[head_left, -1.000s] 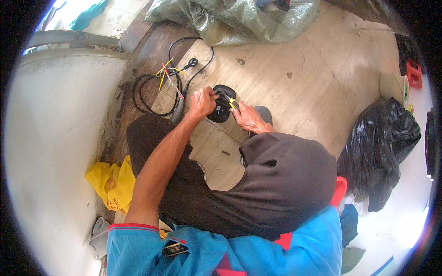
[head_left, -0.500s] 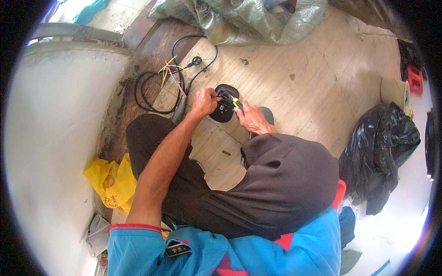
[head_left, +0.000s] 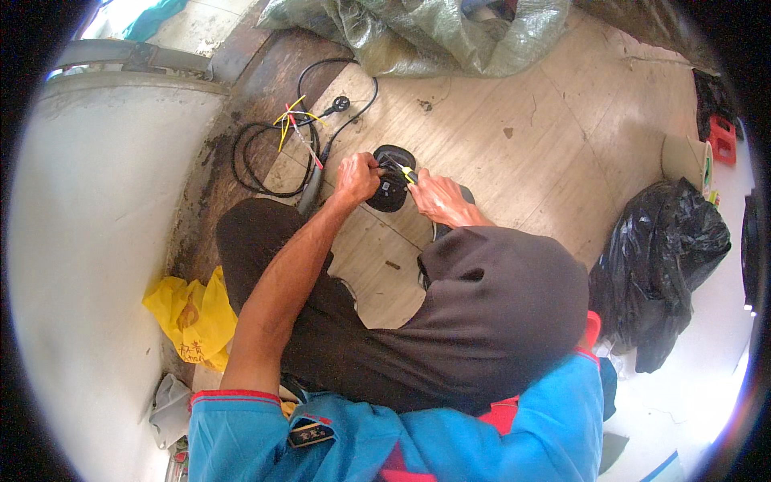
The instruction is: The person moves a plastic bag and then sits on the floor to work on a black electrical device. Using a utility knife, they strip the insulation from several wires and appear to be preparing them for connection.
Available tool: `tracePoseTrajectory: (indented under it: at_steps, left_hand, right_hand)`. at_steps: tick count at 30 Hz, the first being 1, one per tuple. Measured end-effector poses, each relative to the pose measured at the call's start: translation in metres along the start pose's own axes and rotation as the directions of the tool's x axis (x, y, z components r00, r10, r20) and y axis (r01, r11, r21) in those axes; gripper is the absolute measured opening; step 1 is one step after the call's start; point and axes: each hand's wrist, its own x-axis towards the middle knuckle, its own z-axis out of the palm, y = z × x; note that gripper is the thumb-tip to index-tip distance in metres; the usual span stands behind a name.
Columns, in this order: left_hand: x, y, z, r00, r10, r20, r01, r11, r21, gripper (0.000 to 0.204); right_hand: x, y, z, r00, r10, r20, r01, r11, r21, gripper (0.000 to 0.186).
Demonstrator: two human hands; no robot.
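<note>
A black, rounded oblong device lies on the floor in front of me, its dark hollow upward. My left hand is at its left edge with the fingers closed in a pinch; what they hold is too small to make out. In my right hand is a hand tool with a yellow and black handle, gripped from the right. Its thin metal tip points left into the device, close to my left fingertips. Whether it is a screwdriver or pliers I cannot tell.
A coiled black power cord with its plug lies up left, beside yellow, red and white wires. A woven plastic sack is at the far side. A black plastic bag sits right, a yellow bag left.
My right hand has shifted slightly up and left with the tool. The left hand keeps its pinch at the black device, which has not visibly moved.
</note>
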Motion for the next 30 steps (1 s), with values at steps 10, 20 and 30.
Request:
tracePoseTrajectory:
  at_steps: [10,20,30]
  left_hand:
    - [-0.003,0.001,0.004,1.0,0.018,-0.017,-0.018,1.0,0.014,0.015]
    - [0.0,0.003,0.007,0.999,-0.004,-0.044,0.004,1.0,-0.011,0.02]
    - [0.007,0.0,0.004,0.998,-0.031,-0.063,0.017,0.978,-0.207,0.028]
  right_hand:
    - [0.016,0.0,0.011,0.999,0.024,0.036,-0.023,1.0,-0.021,0.039]
    - [0.008,0.003,0.003,0.984,0.153,0.086,-0.167,0.969,0.184,0.045]
    - [-0.008,0.014,0.002,0.98,0.201,0.006,-0.197,0.953,0.23,0.044]
